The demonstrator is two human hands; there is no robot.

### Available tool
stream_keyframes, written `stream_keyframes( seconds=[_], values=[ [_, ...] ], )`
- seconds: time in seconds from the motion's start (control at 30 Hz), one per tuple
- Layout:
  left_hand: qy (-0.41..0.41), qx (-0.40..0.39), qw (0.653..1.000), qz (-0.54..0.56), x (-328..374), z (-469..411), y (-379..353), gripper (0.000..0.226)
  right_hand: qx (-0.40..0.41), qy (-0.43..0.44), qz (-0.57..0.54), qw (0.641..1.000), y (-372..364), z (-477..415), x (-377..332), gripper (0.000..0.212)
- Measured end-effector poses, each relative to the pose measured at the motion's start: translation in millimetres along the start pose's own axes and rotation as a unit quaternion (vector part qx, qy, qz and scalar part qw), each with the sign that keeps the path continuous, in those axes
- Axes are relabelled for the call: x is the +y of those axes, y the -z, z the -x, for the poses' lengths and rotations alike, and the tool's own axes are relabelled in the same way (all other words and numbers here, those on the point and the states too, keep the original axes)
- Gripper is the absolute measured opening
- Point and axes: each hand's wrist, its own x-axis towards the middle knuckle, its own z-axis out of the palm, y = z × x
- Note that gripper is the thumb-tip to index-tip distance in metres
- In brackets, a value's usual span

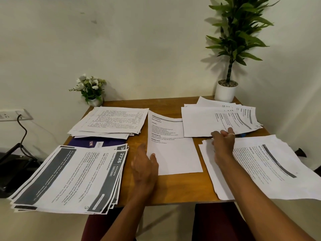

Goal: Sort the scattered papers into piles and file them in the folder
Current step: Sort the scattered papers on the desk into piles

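Far left, a stack of dark-banner sheets [73, 178] (top one reads "2726 Load Dishwasher") hangs off the wooden table [173, 188]. Behind it, the purple folder [97, 142] peeks out from under a pile of table-printed pages [111, 121]. The left hand [145, 168] lies relaxed with loose fingers, thumb on the edge of a single sheet [171, 153]. The right hand [223, 146] pinches the near edge of a fanned stack [208, 120], reaching over another pile [264, 167].
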Motion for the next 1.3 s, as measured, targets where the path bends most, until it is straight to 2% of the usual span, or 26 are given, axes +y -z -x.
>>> stream_keyframes(
  seconds=[0.07,0.17,0.37,0.5,0.57,0.67,0.93,1.07,1.3],
  values=[
    [0.016,-0.015,0.999,0.046,-2.4,1.7,3.9,0.053,-0.033,0.012,-0.002,0.999,-0.5,5.3,2.3,0.061],
    [0.030,-0.029,0.996,0.080,-5.7,0.6,10.2,0.036,-0.076,0.028,0.000,0.997,-3.0,14.4,5.2,0.040],
    [0.054,-0.019,0.994,0.088,-9.9,-5.7,30.0,0.042,-0.178,0.004,0.024,0.984,-11.2,24.8,8.2,0.044],
    [0.074,-0.065,0.981,0.169,-7.5,-3.8,34.0,0.015,-0.268,-0.050,0.010,0.962,-15.3,32.6,2.6,0.040],
    [0.067,-0.084,0.977,0.185,-4.3,0.3,35.5,0.017,-0.294,-0.056,-0.014,0.954,-14.6,35.7,0.2,0.034],
    [0.078,-0.116,0.970,0.201,-6.8,4.4,34.4,0.022,-0.285,-0.048,-0.023,0.957,-11.8,35.9,-0.6,0.029],
    [0.072,-0.155,0.960,0.221,-6.9,10.9,33.2,0.009,-0.268,-0.039,-0.013,0.963,-2.3,36.5,-8.1,0.022],
    [0.072,-0.174,0.952,0.241,1.1,7.1,33.9,0.023,-0.270,-0.030,-0.004,0.963,1.1,34.1,-8.3,0.024],
    [0.075,-0.188,0.944,0.260,2.0,-4.3,29.4,0.031,-0.289,-0.045,-0.012,0.956,7.6,34.6,-6.1,0.029]
  ],
)
